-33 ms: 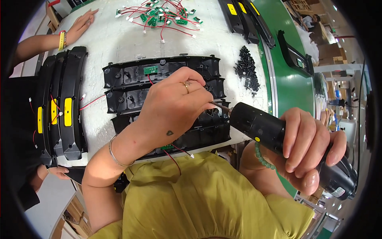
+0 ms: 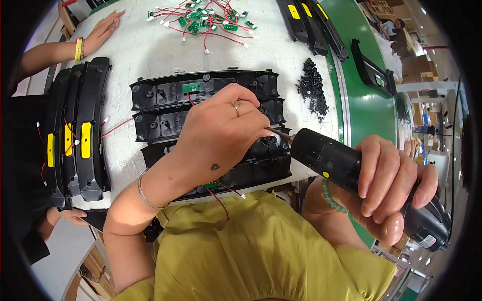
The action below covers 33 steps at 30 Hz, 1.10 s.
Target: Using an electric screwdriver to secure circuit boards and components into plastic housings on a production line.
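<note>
Fingers of my right hand [image 2: 389, 183] are clamping a black power screwdriver [image 2: 329, 159]. I'm pinching its bit [image 2: 279, 133] between my left hand's [image 2: 221, 125] fingers, over black housings [image 2: 163, 126].

Free room between housings [image 2: 173, 123] and boards [image 2: 203, 22]

Bright light glossed my right grip [image 2: 389, 188] and whitened the worktop [image 2: 140, 56]; soft shadow lay toward its far edge, while boxes [image 2: 419, 67] beyond its right edge looked bent, blurred.
</note>
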Each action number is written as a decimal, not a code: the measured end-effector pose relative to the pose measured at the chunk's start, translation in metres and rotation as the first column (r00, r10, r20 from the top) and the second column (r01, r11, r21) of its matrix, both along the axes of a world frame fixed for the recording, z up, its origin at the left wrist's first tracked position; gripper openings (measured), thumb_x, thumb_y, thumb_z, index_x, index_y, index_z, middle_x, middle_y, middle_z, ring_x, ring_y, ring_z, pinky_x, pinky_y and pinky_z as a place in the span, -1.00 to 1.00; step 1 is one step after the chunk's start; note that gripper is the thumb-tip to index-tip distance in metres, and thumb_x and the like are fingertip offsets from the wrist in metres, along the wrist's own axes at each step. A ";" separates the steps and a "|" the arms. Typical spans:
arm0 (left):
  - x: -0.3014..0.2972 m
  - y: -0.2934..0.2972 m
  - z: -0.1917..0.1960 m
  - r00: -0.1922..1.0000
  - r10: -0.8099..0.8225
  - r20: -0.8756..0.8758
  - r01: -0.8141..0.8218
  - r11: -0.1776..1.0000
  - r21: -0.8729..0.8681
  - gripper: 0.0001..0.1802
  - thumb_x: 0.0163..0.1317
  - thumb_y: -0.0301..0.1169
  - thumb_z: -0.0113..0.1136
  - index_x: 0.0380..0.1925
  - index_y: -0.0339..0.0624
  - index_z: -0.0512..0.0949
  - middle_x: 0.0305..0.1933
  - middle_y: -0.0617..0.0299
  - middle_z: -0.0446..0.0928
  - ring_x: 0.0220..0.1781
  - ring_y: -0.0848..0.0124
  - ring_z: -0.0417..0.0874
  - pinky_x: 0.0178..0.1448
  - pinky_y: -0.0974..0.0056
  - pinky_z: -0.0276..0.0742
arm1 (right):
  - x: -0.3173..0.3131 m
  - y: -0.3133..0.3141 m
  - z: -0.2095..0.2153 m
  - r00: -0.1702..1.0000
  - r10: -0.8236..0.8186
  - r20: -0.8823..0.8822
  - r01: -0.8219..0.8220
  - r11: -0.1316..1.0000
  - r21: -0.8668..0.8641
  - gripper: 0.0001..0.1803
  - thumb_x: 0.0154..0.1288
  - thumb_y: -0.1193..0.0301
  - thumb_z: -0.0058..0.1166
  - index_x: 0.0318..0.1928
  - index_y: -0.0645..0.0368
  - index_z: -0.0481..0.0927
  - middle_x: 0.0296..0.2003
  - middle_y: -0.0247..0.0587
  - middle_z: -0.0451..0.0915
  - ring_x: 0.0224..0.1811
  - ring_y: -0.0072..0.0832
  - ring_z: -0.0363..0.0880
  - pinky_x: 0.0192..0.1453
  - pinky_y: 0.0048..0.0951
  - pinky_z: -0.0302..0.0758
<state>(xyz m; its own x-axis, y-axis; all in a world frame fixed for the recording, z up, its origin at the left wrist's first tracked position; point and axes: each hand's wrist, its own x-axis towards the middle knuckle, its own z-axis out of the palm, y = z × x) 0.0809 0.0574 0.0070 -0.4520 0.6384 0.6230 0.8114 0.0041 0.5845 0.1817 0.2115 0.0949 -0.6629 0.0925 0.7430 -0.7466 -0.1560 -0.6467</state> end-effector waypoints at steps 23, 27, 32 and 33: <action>-0.024 -0.049 -0.011 0.953 0.266 0.144 -0.256 0.963 -0.086 -0.64 -0.17 -0.44 0.33 -0.26 -0.18 0.55 -0.11 0.16 0.52 0.01 0.19 0.46 0.01 0.20 0.44 | -0.057 -0.029 -0.017 0.989 0.140 0.052 -0.139 0.990 -0.018 -0.73 -0.02 0.52 -0.05 -0.22 0.11 0.33 -0.70 -0.55 0.27 -0.69 -0.73 0.24 -0.44 -0.64 0.22; -0.063 -0.077 -0.032 0.909 0.416 0.012 -0.406 0.894 -0.192 -0.67 -0.20 -0.43 0.35 -0.33 -0.19 0.58 -0.03 0.17 0.50 0.10 0.17 0.39 0.09 0.19 0.38 | -0.106 -0.040 -0.036 0.980 0.179 0.084 -0.174 0.983 -0.061 -0.62 0.04 0.47 -0.02 -0.08 0.11 0.29 -0.66 -0.37 0.29 -0.71 -0.57 0.24 -0.49 -0.48 0.26; -0.067 -0.066 -0.051 0.911 0.412 -0.028 -0.397 0.855 -0.333 -0.75 -0.20 -0.35 0.35 -0.44 -0.15 0.62 0.09 0.18 0.43 0.27 0.13 0.23 0.20 0.11 0.25 | -0.128 -0.052 -0.055 0.963 0.179 0.200 -0.171 0.984 -0.059 -0.67 0.05 0.52 -0.06 -0.12 0.17 0.25 -0.62 -0.33 0.31 -0.65 -0.56 0.24 -0.46 -0.44 0.30; -0.066 -0.064 -0.053 0.909 0.417 -0.021 -0.399 0.854 -0.334 -0.75 -0.20 -0.35 0.35 -0.44 -0.15 0.62 0.09 0.18 0.43 0.27 0.13 0.23 0.20 0.11 0.25 | -0.130 -0.052 -0.057 0.960 0.185 0.212 -0.178 0.983 -0.051 -0.67 0.05 0.51 -0.06 -0.12 0.16 0.24 -0.62 -0.33 0.31 -0.65 -0.57 0.23 -0.46 -0.44 0.30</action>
<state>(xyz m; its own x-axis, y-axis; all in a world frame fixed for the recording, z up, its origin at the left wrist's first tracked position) 0.0145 -0.0067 -0.0461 -0.7412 0.5509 0.3836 0.6649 0.5237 0.5325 0.0515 0.1594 0.0374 -0.8141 -0.0234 0.5802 -0.5481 -0.2991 -0.7811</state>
